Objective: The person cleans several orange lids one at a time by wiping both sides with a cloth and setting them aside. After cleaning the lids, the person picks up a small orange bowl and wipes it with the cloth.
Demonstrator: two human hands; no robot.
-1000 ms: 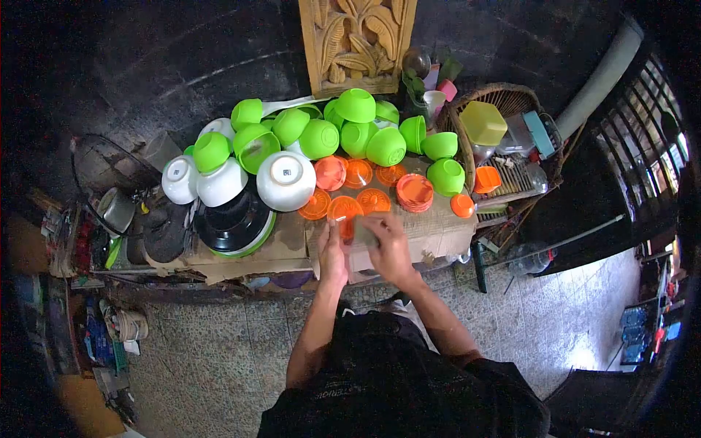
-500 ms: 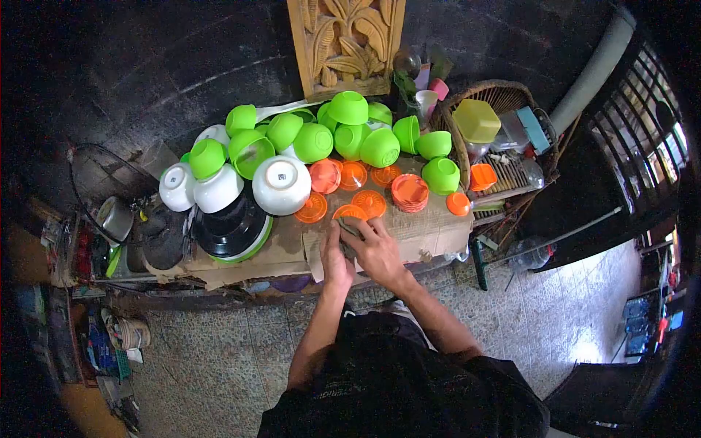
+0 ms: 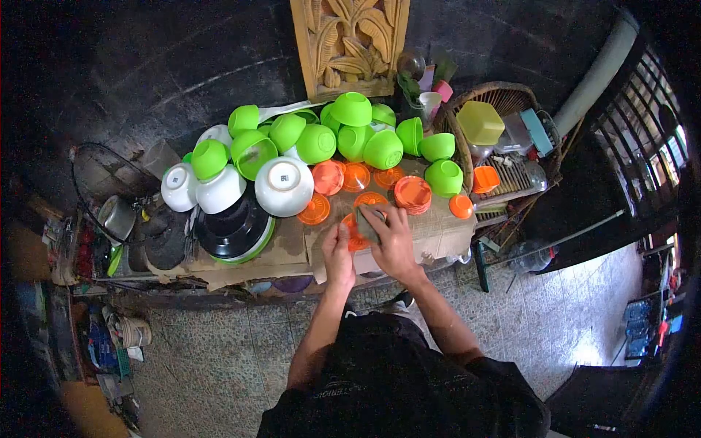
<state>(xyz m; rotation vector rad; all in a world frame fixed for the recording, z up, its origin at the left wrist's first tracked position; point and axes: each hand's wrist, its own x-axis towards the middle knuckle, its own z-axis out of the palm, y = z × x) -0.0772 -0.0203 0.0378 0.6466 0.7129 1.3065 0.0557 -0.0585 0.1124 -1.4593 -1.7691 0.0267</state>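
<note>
My left hand [image 3: 339, 257] is closed on the edge of an orange lid [image 3: 355, 237], held above the front of the cardboard-covered table. A greyish cloth [image 3: 369, 223] is in my right hand [image 3: 395, 245], pressed against the lid's right side, and it covers part of the lid. Just beyond my fingers lies another orange lid [image 3: 371, 198]. To the right of it is a stack of orange lids [image 3: 413, 193]. More single lids lie around, such as the one [image 3: 314, 209] left of my hands.
Upturned green bowls [image 3: 316, 144] crowd the back of the table. White bowls [image 3: 284, 186] and a black round tray [image 3: 232, 228] stand at left. A wicker basket [image 3: 461, 139] with plastic containers is at right. The cardboard's front edge [image 3: 438, 252] faces me.
The orange lid near my hands has shifted towards me and now shows between them. My right hand with the cloth has moved slightly right, and the hands are farther apart.
</note>
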